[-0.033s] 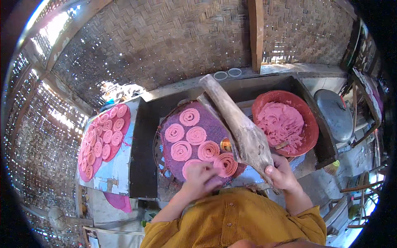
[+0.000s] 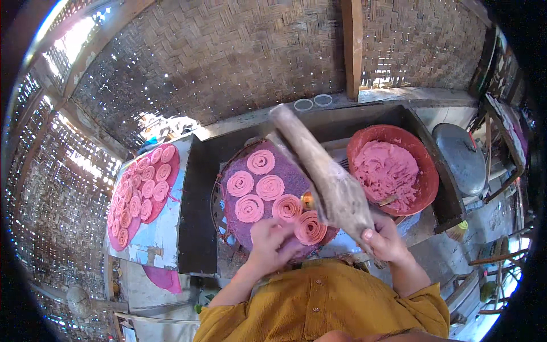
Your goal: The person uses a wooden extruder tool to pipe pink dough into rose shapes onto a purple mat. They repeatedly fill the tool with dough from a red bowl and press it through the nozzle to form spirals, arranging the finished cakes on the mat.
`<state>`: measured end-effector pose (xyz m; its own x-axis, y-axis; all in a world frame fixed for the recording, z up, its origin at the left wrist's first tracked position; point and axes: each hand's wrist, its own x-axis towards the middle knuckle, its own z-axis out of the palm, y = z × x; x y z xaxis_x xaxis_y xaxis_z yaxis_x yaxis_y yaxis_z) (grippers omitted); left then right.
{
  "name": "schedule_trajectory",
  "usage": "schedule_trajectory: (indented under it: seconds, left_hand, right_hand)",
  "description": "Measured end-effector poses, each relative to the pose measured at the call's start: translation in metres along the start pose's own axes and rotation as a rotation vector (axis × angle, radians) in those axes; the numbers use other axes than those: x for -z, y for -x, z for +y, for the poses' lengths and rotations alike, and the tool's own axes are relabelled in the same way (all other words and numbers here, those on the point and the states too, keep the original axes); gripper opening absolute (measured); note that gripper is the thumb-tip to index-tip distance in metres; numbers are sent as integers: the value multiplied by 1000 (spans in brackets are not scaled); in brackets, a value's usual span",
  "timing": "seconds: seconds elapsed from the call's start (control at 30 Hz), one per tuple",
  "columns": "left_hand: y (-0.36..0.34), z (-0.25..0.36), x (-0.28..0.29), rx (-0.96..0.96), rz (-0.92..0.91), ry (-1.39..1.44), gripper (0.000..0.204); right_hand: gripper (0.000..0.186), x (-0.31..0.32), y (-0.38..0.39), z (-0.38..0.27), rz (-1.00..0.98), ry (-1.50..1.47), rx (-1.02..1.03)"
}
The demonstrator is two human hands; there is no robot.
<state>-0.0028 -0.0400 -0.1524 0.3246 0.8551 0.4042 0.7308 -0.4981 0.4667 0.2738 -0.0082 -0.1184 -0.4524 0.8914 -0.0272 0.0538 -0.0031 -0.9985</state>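
A long weathered wooden tool [image 2: 336, 191] slants over the round purple mat [image 2: 239, 171], gripped at its lower end by my right hand [image 2: 384, 242]. A brass-coloured piece [image 2: 307, 199] shows beside the wood, partly hidden. Several pink spiral coils [image 2: 250, 208] lie on the mat, and a deeper pink one [image 2: 310, 228] is at its lower right. My left hand [image 2: 270, 245] is blurred at the mat's lower edge, fingers loosely apart with nothing visible in them, partly covering a coil.
A red bowl [image 2: 421, 182] of pink paste [image 2: 384, 168] with a utensil sits right, beside a lidded metal pot [image 2: 458, 157]. A board [image 2: 154, 256] bears more coils at left. The dark trough's rim [image 2: 194, 148], two small round containers [image 2: 313, 102] and woven walls [image 2: 239, 51] surround the work.
My left hand has shifted slightly and remains blurred. The upper end of the wooden tool has moved a little to the left.
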Motion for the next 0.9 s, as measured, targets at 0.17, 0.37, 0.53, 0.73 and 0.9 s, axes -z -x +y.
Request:
schedule_trajectory:
  seconds: [0.17,0.37,0.53,0.73,0.9]
  left_hand:
    - [-15,-5,-8,48,234,257,42]
    - [25,-16,32,309,636,984,34]
    - [57,-26,77,157,837,1017,29]
    - [75,-43,90,-7,886,1014,41]
    - [68,-41,85,-62,828,1180,41]
  right_hand:
    - [47,-52,-28,-10,-331,193,155]
    - [56,-8,-100,3,234,627,510]
    - [44,46,-144,90,355,785,-42]
    - [23,37,-135,108,161,58,-281]
    - [25,28,-109,150,258,-55,-257]
